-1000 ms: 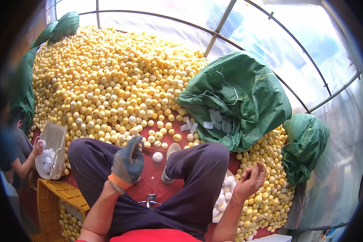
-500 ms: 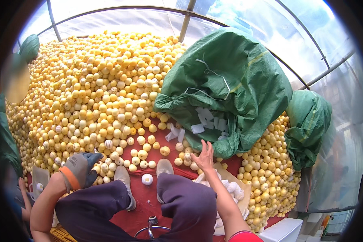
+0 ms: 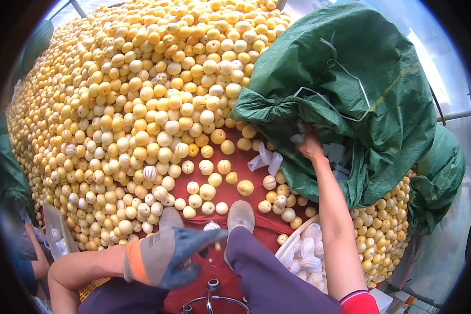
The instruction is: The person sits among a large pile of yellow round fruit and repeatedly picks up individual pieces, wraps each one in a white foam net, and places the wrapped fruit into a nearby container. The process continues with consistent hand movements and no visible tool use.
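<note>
- Two hands are in view: the bare right hand [image 3: 310, 147] reaches forward into the mouth of the big green woven sack [image 3: 371, 94], fingers buried among the white foam net sleeves [image 3: 267, 159] spilling from it; whether they have closed on one I cannot tell
- The gloved left hand [image 3: 167, 256], in a grey work glove with an orange cuff, hovers low over the lap, loosely curled and apparently holding nothing
- The sleeves look feather-light, soft and springy, so a gentle pinch at one open end should lift one without dragging its neighbours
- The heap of round yellow melons [image 3: 141, 104] fills the left; each looks firm, smooth and fairly weighty, likely to roll and bruise, so cup one from below with the whole palm
- A white crate [image 3: 303, 251] of already sleeved fruit sits by the right knee, on the red ground sheet [image 3: 235, 201]
</note>
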Motion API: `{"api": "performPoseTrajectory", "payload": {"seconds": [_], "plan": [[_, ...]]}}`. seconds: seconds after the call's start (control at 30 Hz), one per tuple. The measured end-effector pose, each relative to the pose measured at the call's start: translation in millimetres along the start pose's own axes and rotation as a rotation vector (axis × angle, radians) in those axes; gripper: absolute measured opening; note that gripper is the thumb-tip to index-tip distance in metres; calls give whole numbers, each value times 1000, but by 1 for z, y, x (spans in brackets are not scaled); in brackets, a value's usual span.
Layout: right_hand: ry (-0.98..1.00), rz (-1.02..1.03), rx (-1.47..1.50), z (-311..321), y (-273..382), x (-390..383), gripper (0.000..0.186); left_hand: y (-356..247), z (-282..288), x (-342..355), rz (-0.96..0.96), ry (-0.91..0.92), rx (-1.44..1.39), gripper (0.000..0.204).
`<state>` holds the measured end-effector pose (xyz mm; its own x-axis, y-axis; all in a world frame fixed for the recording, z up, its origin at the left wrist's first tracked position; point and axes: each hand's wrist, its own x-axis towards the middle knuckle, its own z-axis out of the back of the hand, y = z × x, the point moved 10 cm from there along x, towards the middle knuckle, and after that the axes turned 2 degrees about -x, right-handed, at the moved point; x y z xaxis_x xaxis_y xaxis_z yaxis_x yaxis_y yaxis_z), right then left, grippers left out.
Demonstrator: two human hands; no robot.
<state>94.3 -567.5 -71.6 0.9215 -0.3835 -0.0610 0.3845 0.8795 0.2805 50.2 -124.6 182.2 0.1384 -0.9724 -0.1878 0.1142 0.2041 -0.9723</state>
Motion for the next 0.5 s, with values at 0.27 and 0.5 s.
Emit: {"api": "performPoseTrajectory", "payload": {"seconds": [0.27, 0.5], "plan": [[-257, 89, 253, 55, 152, -136, 59, -102, -8, -40, -459, 125, -393, 69], [231, 337, 538, -52, 256, -206, 82, -93, -22, -44, -573, 129, -479, 64]]}}
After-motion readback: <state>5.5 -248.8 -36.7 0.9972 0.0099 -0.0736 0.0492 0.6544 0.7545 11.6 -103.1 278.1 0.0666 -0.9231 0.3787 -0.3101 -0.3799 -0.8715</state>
